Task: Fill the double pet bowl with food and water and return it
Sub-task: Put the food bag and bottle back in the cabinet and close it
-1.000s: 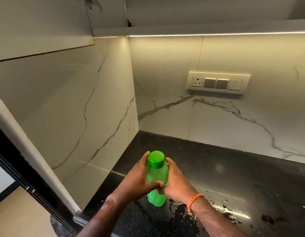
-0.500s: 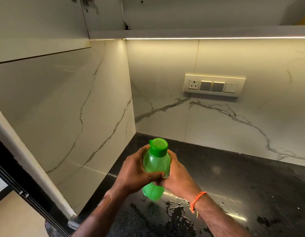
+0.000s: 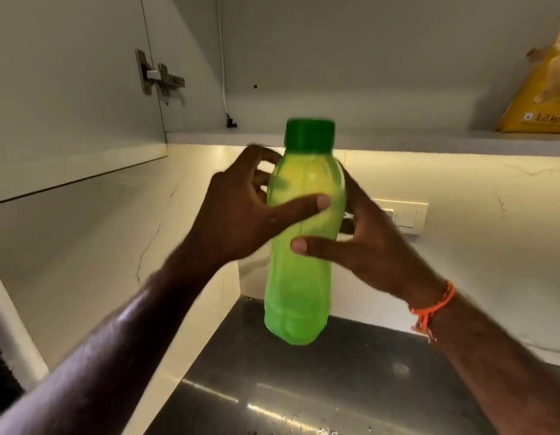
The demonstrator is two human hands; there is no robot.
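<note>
From the head view, the green bottle is upright in the air above the dark worktop, capped with a darker green lid. The left hand grasps its upper body, thumb across the front; the right hand grasps it just below. A yellow pet food bag stands on the cupboard shelf at upper right.

Marble wall, black counter, open cabinet.
</note>
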